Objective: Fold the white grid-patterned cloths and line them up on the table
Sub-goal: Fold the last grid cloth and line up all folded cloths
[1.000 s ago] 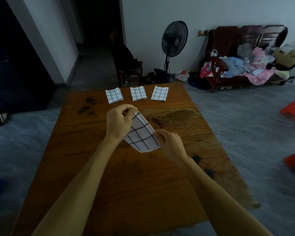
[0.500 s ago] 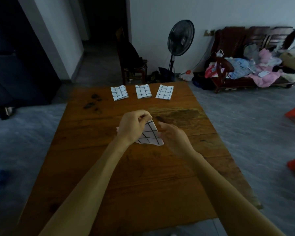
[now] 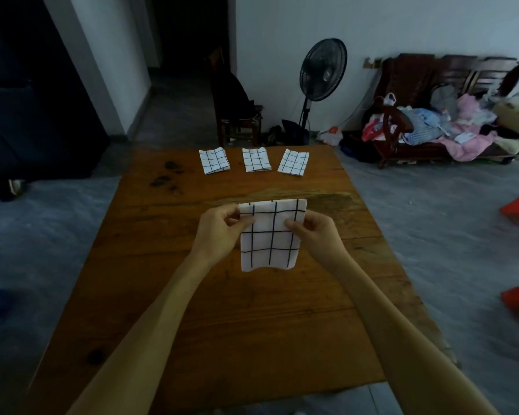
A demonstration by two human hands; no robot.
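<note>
Fingers pinch the cloth's two side edges, mid-fold above the worktop.

Your left hand [image 3: 219, 227] and right hand [image 3: 315, 232] each nip the grid-patterned cloth [image 3: 270, 235] between thumb and curled fingers [image 3: 294, 224], and its lower half hangs free with a wavy hem. If either pinch loosens, the layers could slide and the fold go crooked. Set it down carelessly and it may land askew of the three folded cloths [image 3: 256, 159] lined up at the far edge of the worktop [image 3: 168, 295].
</note>
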